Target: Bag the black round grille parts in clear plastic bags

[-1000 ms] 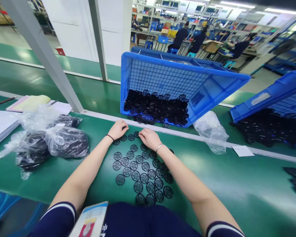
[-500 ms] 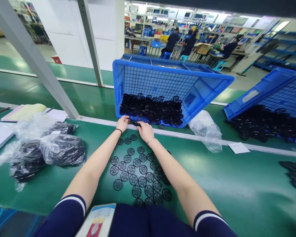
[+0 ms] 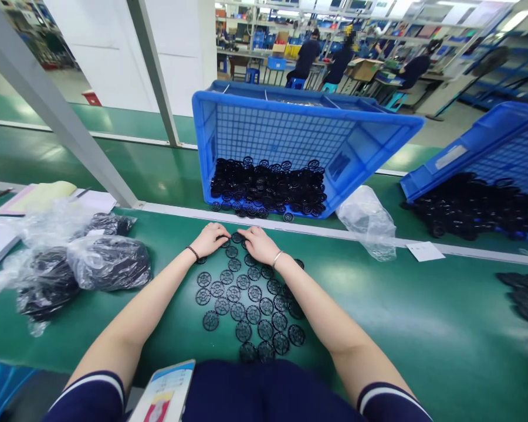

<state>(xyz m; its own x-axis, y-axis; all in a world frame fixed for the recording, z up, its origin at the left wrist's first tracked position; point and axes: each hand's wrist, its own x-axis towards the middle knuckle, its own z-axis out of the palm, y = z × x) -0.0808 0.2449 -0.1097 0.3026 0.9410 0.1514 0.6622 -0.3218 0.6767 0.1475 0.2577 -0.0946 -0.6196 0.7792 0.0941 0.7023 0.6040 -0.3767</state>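
Spoked black discs lie spread flat across the green bench between the forearms, some partly hidden by the right one, with a dense heap of the same kind inside the tipped blue crate beyond. Half a second ago both hands were at the crate's front lip, dark pieces at the fingertips; now they have come back to the bench, at the far end of the spread. The left hand and right hand face each other there, fingers bent and only slightly parted, with one disc between their fingertips and another partly under the left; whether either grip pinches a disc or merely nudges it, I cannot tell. The move suggests that the work has passed from picking at the heap to laying discs out singly, with plenty left in the crate.
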